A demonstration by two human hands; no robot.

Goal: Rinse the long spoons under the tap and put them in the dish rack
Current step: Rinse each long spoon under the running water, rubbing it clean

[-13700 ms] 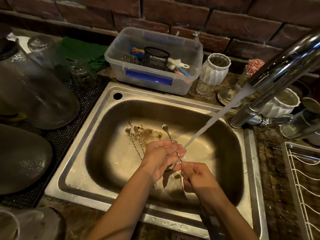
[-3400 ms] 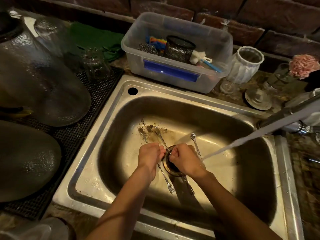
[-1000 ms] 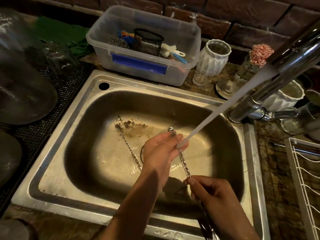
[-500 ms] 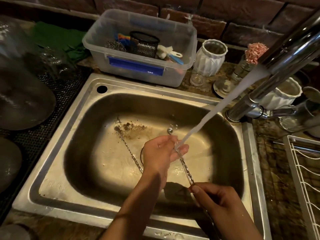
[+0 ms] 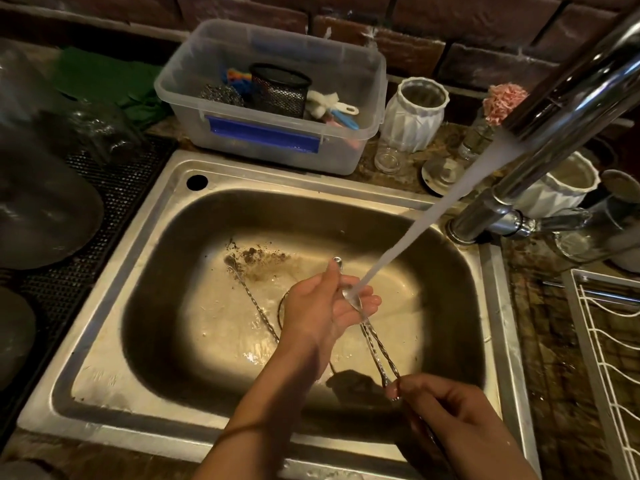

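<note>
Two long spoons (image 5: pixel 377 348) with twisted stems are held together over the sink (image 5: pixel 114 292): the right hand (image 5: pixel 446 407) pinches their handle ends, while the left hand (image 5: pixel 325 306) cups their bowls, fingers half curled, under the one stream of water (image 5: pixel 426 216) from the tap (image 5: pixel 568 98). A third spoon (image 5: pixel 249 296) lies on the sink floor beside brown residue. The white wire dish rack (image 5: pixel 609 341) stands at right, well apart from the spoons
</note>
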